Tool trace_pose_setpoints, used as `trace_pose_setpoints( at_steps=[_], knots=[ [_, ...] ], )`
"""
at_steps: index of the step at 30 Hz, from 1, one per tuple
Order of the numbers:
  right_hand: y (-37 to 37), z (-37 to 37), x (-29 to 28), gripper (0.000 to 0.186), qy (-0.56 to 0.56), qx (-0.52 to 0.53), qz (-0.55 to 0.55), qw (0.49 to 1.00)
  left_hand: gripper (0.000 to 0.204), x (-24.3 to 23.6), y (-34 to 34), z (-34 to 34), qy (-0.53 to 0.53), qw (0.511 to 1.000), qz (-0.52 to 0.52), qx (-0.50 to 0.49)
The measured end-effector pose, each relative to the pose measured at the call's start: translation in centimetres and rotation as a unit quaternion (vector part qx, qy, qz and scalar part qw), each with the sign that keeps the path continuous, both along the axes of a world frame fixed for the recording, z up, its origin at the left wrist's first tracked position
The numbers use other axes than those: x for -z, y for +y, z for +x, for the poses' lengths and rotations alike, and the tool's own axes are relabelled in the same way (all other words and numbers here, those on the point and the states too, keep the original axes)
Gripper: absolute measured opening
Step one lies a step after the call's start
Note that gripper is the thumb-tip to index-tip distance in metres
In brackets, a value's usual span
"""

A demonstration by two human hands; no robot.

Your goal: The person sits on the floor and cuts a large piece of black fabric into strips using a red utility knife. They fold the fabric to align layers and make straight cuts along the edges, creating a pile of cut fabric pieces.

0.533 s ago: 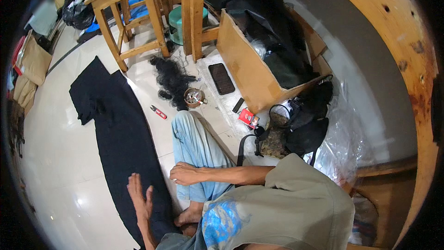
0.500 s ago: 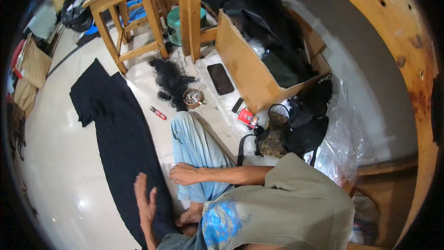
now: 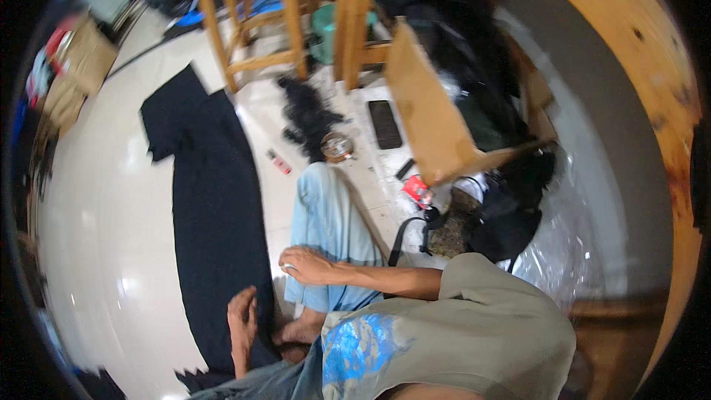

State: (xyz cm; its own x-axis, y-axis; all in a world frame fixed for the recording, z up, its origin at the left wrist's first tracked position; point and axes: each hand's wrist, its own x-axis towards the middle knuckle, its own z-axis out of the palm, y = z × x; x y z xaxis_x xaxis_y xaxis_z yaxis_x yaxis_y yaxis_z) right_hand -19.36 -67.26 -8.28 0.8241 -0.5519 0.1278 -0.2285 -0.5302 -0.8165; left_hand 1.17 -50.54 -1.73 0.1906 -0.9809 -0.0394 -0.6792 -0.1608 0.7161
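A long black garment [image 3: 218, 215] with a short sleeve at its far end lies folded lengthwise on the tiled floor to my left. My left hand [image 3: 242, 320] is over its near right edge, fingers slightly bent and apart, with nothing seen in it. Over my bent knee in light blue trousers [image 3: 333, 215], my right hand [image 3: 305, 264] is closed, its fingers curled. A small pale spot shows at its fingertips, too small to name. Red-handled thread snips [image 3: 279, 162] lie on the floor between the garment and my knee.
Ahead are a black tangle of thread or hair [image 3: 304, 115], an ashtray [image 3: 337, 146] and a dark phone [image 3: 384, 124]. To the right stand a cardboard box [image 3: 426, 118], a red packet [image 3: 417, 190] and black straps and pouches [image 3: 511, 215]. A wooden stool [image 3: 248, 22] stands at the back.
The view has shifted, so the scene sits farther right. My left hand's fingers, spread and raised before, are now more bent and lower. My right hand remains closed over the knee.
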Motion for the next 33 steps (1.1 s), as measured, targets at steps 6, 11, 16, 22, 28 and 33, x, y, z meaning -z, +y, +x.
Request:
trace_pose_setpoints(
  at_steps=[6,11,16,22,28,33],
  knots=[
    [-0.7,12.2,-3.6,0.037,-0.109,-0.035,-0.138,0.984,0.050,1.0,3.3,3.2,-0.139,0.981,-0.013,-0.132],
    [-3.6,22.8,-3.6,0.056,-0.043,-0.079,-0.215,0.972,0.064,5.6,7.4,6.2,-0.209,0.896,0.100,-0.379],
    [-9.2,26.5,2.8,0.066,0.123,0.015,-0.379,0.917,0.072,10.8,12.0,6.8,-0.191,0.807,0.234,-0.507],
    [-12.0,24.5,8.5,0.077,0.234,0.039,-0.319,0.918,0.064,13.1,16.8,6.0,-0.271,0.783,0.261,-0.495],
    [-10.1,26.1,8.4,0.077,0.246,0.043,-0.333,0.909,0.060,13.4,19.9,8.1,-0.276,0.778,0.252,-0.506],
    [-7.8,26.5,8.8,0.078,0.235,0.046,-0.329,0.913,0.058,13.9,22.3,8.7,-0.285,0.767,0.280,-0.503]
  ],
)
